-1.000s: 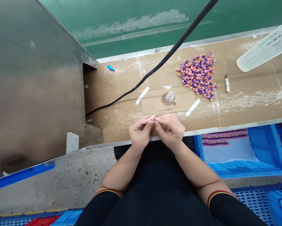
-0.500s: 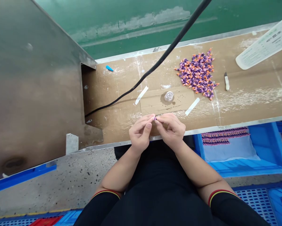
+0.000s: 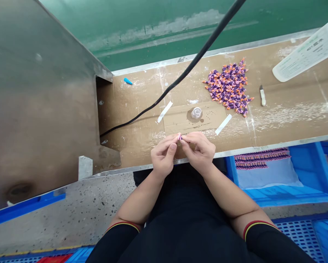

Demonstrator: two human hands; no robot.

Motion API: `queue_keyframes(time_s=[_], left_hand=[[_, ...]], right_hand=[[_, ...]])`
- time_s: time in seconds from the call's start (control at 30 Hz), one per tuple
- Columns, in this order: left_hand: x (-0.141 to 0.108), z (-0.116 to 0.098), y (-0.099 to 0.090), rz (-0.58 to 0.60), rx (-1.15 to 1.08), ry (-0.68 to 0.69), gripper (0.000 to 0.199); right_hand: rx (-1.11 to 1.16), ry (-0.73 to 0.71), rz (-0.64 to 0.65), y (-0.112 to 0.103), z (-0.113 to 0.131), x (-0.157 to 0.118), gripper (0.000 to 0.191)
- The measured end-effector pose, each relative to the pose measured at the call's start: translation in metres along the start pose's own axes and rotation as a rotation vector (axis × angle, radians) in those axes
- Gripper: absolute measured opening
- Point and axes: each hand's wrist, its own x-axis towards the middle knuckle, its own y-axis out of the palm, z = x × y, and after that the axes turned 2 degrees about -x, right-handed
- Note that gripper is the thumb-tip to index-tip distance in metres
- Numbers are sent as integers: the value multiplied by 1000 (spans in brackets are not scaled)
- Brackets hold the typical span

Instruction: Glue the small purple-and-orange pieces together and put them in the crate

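Two hands, the left hand (image 3: 163, 157) and right hand (image 3: 198, 153), are pinching a tiny pink-and-purple piece (image 3: 179, 137) fingertip to fingertip, above the near edge of the cardboard-lined bench (image 3: 131, 109). A heap of purple-and-orange pieces (image 3: 229, 87) is lying beyond, past a clear plastic cup (image 3: 196, 113).

At lower centre sits a tiny pink piece (image 3: 179, 137); at upper right, a heap of purple-and-orange plastic pieces (image 3: 228, 87) on brown cardboard (image 3: 131, 104); at lower right, a bright blue plastic crate (image 3: 312, 175); at the bottom, black sleeves banded red and yellow (image 3: 265, 243).

cardboard-topped bench (image 3: 290, 124) over speckled terrazzo floor (image 3: 71, 212), green painted surface (image 3: 153, 47) beyond, steel panel (image 3: 40, 109) at left.
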Motion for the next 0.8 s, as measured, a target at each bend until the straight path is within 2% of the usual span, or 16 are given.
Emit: queue_keyframes(time_s=[0.13, 0.33, 0.5, 0.63, 0.8], left_hand=[[-2, 1, 2, -15, -42, -15, 22], [-1, 1, 9, -193, -178, -141, 14], [5, -1, 12, -231, -250, -152, 15], [4, 0, 11, -271, -247, -191, 23], [3, 2, 11, -244, -277, -211, 21]], right_hand=[[4, -32, -9, 0, 2, 2, 14], [-7, -30, 33, 2, 4, 0, 15], [2, -37, 54, 3, 2, -3, 5], [-1, -43, 55, 5, 2, -3, 6], [43, -69, 31, 6, 5, -2, 11]])
